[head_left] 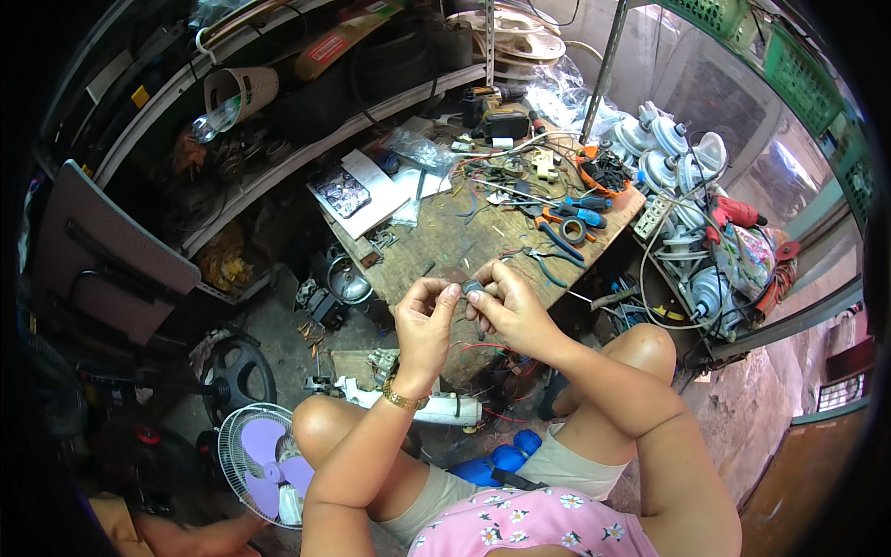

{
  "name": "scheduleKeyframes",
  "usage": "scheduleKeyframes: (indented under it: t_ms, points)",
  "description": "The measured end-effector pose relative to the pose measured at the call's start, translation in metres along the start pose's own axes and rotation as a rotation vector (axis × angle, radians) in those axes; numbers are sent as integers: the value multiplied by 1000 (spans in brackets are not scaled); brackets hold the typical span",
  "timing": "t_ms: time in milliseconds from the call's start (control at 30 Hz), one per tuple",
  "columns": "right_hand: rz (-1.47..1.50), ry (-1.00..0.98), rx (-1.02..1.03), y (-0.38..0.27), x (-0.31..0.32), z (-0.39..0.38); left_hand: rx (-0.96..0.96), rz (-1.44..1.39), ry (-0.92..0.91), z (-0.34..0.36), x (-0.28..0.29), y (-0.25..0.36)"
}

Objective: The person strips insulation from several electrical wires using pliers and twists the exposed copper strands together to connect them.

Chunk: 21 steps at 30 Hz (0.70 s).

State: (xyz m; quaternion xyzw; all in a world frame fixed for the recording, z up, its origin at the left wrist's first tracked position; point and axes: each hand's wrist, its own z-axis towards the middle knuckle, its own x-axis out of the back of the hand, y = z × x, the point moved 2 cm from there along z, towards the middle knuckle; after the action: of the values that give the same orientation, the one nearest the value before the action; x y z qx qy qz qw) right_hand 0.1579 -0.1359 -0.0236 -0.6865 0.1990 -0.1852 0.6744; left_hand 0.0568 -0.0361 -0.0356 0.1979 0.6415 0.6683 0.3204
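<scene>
Over the near edge of the wooden table [418, 243], my two hands meet around a small dark grey, rounded part [471, 286]; its exact kind is too small to make out. My left hand [425, 316] is closed, thumb and fingers pinching at the part's left side, beside a thin brownish flat piece [455, 275]. From the other side my right hand [509, 304] grips the part between thumb and fingers. A short dark end hangs below the right fingers. Just right of my right hand lie pliers with blue-green handles [548, 265] on the table.
Orange-and-black pliers [560, 239], a tape roll [571, 229], screwdrivers [587, 206] and an orange bowl [603, 174] crowd the table's right side. Papers [367, 195] lie left. A purple-bladed fan [269, 469] stands lower left, near another person's arm [200, 538]. White fan motors [673, 153] pile up right.
</scene>
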Motion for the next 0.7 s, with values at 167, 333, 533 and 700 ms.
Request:
scheduleKeyframes:
  t_ms: [167,333,533,700]
  points:
    - [272,186,-67,-6,19,6,11,-46,78,7,7,0]
    - [408,144,-163,7,24,13,105,-120,-105,-9,-11,-1]
    - [485,169,-179,12,31,14,-114,154,-240,-19,-16,4]
    - [689,133,-287,17,33,14,-413,486,-327,-21,-18,12]
